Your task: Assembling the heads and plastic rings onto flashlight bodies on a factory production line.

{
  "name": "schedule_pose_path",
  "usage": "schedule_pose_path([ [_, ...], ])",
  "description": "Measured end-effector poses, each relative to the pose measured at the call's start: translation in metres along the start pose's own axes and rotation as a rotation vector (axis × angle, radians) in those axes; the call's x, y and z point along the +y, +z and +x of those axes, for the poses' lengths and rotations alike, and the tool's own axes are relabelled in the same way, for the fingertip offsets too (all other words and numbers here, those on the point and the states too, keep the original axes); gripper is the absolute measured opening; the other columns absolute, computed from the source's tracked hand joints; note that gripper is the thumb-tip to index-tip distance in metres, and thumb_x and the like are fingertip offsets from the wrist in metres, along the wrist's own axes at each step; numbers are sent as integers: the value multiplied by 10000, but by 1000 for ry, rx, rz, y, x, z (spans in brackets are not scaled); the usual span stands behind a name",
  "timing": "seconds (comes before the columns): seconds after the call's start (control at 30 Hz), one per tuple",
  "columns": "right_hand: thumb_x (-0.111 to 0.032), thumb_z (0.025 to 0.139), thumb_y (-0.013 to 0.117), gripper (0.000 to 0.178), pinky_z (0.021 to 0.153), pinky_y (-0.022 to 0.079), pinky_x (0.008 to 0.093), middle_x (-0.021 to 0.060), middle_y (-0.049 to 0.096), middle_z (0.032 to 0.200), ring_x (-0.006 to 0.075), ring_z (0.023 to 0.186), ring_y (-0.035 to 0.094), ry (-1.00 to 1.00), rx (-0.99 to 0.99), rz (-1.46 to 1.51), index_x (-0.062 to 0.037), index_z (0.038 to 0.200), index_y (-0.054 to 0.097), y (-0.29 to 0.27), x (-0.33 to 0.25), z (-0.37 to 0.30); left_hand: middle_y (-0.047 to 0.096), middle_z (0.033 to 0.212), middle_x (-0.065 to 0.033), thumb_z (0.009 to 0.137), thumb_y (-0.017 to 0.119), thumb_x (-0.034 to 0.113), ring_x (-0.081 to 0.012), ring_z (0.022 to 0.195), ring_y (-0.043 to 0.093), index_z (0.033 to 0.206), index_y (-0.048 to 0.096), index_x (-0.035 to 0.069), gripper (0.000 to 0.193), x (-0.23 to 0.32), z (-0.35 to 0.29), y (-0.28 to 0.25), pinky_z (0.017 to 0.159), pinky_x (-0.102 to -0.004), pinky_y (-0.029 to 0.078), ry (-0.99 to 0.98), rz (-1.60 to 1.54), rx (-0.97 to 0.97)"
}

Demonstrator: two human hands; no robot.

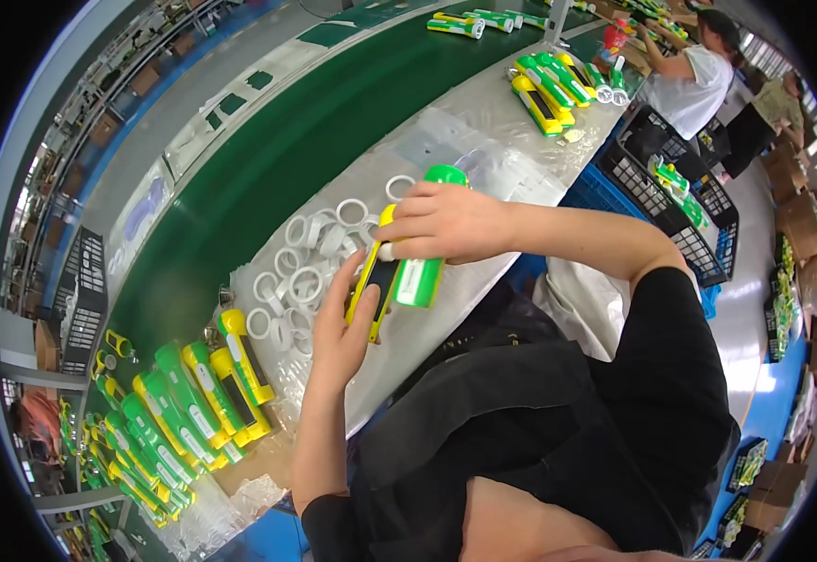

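Observation:
Both hands are in front of me over the work surface. My left hand [345, 330] has its thumb and fingers around the lower part of a yellow flashlight [384, 281] with a long black panel. My right hand [450, 223] wraps over the middle of a green flashlight [418, 284] with a white strip, which lies alongside the yellow one. Its fingertips reach across to the yellow flashlight's upper part. A small white piece shows at those fingertips, too small to name. Several loose white rings [305, 284] lie beside my hands.
Rows of green and yellow flashlights [184, 403] lie at the left, with more [551, 89] at the far right. Beyond runs a green conveyor belt [268, 159]. A black crate [715, 225] stands at the right. A co-worker [699, 84] sits farther along.

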State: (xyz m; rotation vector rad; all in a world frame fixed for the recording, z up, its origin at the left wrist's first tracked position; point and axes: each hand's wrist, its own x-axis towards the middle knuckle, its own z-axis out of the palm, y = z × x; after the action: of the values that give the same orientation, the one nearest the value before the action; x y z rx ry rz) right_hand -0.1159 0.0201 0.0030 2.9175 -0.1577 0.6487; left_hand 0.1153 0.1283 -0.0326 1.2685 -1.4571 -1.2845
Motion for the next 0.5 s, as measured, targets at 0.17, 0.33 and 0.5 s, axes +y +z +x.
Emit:
schedule_pose_path([
  [0.17,-200,644,813,417,769,475,389,79,612,1054,269,875,599,272,237,-62,-116,1012,634,-33,20,-88,585,1010,-86,985,530,178,-121,769,595,1438,383,105,482,15,67,55,555,-242,487,70,-102,128],
  [0.33,-233,647,827,372,676,481,344,99,577,937,273,793,589,778,585,-307,-39,916,658,-60,37,-169,577,1023,-107,978,534,181,-143,846,584,1411,387,81,467,32,177,127,661,-289,490,113,-254,141],
  [0.5,-145,790,756,283,720,462,285,57,548,907,158,806,567,1102,834,7,20,985,636,-53,18,-246,559,1164,-144,940,555,172,-224,1003,557,1407,401,96,497,22,280,211,855,-341,455,31,-156,256],
])
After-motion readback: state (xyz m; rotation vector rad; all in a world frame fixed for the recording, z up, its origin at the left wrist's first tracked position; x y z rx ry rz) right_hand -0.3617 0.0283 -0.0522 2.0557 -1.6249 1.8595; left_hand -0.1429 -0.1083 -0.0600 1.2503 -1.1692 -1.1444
